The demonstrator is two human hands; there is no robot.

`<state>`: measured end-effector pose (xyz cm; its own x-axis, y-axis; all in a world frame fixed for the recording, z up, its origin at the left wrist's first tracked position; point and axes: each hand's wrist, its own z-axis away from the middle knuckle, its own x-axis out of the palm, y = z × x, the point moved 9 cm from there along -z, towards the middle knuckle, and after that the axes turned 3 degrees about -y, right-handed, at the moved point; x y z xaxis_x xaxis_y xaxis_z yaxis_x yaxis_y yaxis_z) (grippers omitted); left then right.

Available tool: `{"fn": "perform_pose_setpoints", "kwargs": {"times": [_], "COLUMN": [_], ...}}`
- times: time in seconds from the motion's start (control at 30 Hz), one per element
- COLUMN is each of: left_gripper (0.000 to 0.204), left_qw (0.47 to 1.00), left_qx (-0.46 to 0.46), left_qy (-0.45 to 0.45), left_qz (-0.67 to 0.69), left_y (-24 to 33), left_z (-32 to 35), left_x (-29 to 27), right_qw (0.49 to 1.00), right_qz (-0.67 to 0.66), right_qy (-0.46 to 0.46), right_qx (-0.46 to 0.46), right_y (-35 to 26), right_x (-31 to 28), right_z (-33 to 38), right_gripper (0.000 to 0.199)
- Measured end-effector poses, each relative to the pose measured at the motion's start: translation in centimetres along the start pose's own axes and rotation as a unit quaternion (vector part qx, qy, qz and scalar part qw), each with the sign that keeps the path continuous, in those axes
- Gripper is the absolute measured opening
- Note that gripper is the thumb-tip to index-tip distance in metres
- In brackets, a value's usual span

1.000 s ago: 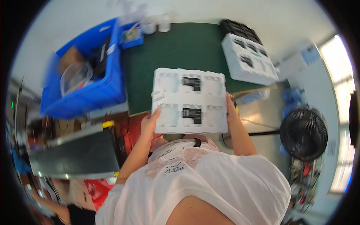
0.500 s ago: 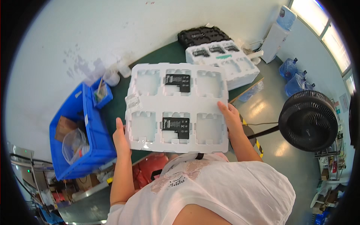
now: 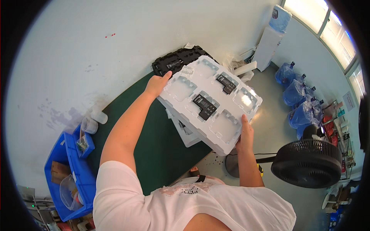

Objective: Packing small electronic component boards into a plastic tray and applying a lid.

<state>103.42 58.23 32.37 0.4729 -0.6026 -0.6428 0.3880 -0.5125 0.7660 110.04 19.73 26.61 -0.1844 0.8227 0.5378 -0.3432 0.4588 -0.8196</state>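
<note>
I have both hands on a white moulded plastic tray with rows of square pockets, carried tilted above the far right corner of the dark green table. My left hand is closed around the tray's far left corner, thumb up along the rim and fingers hidden underneath. My right hand grips the near right edge, with the thumb lying on the rim and the other fingers out of sight below, so I cannot tell how far they curl.

Two pockets of the tray hold flat black rectangular parts: one near the middle, the other farther toward the far edge. The remaining pockets look bare, and one at the right edge catches a bright glare.

Under the tray, more white moulded trays lie on the table, only partly showing beneath it. At the far corner of the table sits a black moulded tray, touching or just beyond the rim of the one I hold; I cannot tell which.

At the table's left end stands a blue plastic bin with clear bags and small items in it, and a few small white cups next to it. On the floor to the right stand a black round fan and, beyond it, several blue water bottles.
</note>
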Motion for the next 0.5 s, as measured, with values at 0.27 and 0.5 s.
{"fn": "perform_pose_setpoints", "kwargs": {"times": [0.27,0.5], "left_gripper": [0.049,0.041], "left_qw": [0.959,0.953], "left_qx": [0.148,0.065], "left_qy": [0.06,0.286], "left_qz": [-0.233,0.072], "left_y": [2.7,-4.1], "left_z": [-4.4,2.7], "left_x": [0.2,-3.0], "right_qw": [0.873,0.97], "right_qz": [0.463,0.18], "right_qy": [-0.012,0.129], "right_qx": [0.15,0.101], "right_y": [0.5,3.4], "right_x": [-0.8,-9.5], "right_z": [-0.2,-3.2], "right_gripper": [0.06,0.075]}}
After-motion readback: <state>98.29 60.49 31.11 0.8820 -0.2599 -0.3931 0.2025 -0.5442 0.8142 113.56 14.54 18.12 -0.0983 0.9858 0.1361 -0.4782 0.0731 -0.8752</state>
